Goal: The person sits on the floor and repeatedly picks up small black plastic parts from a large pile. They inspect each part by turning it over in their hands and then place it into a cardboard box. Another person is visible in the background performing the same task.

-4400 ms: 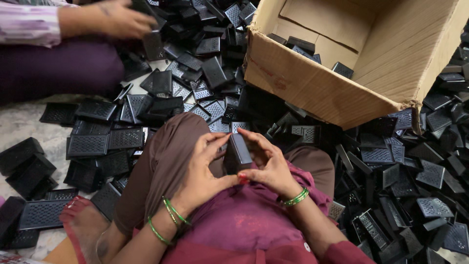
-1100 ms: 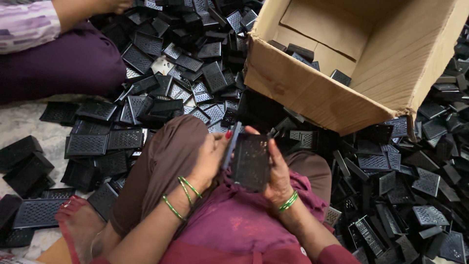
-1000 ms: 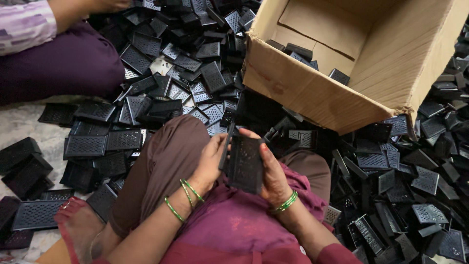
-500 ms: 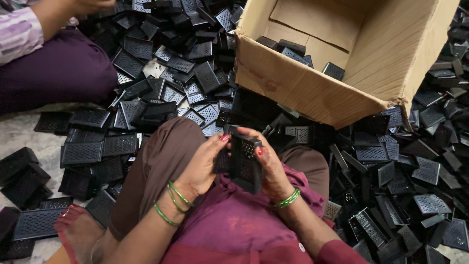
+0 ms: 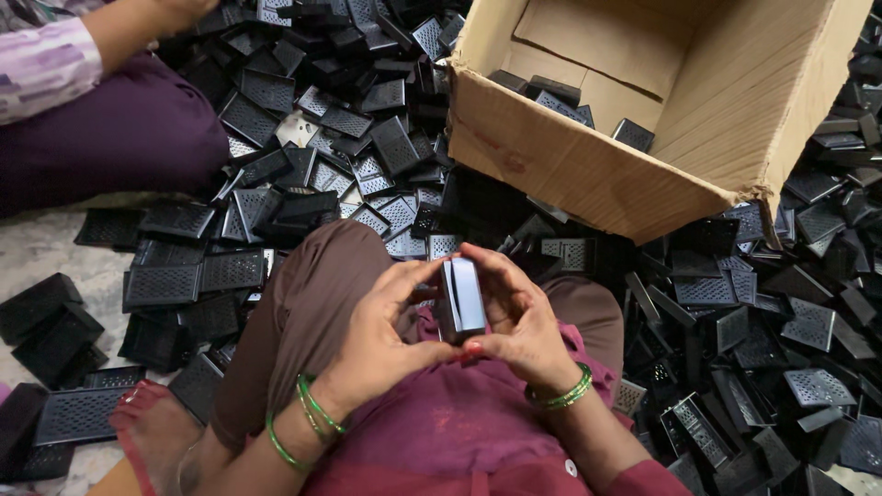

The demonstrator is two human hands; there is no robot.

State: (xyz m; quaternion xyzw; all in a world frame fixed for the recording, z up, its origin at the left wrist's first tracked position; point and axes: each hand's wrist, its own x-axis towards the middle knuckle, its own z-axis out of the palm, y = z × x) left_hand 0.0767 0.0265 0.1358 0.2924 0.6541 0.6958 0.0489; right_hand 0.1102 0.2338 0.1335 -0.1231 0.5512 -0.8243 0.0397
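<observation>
Right now I've got both hands up over my lap, and between them sits a small black plastic housing (image 5: 461,297), glossy side up, held edge-on just above the maroon tunic (image 5: 441,432). My left hand (image 5: 386,326) curls round its left side, thumb pressing in under the lower edge, fingers arched over the top; my right hand (image 5: 519,317) mirrors it, fingertips on the top corner and thumb at the bottom, so each hand is clasped on the piece and neither is slack. It looks to me like two thin halves being squeezed together, though I can't see the seam clearly. To do this well, I'd say press evenly from both ends, keep the thumbs squarely opposite the fingers, and let nothing skew, or a thin shell like this may flex or slip. All around lies the heap of black perforated grille pieces (image 5: 230,271), and the open cardboard box (image 5: 588,174) stands just beyond my knees with a few pieces inside. A co-worker's patterned sleeve (image 5: 46,69) shows at upper left, well apart.
</observation>
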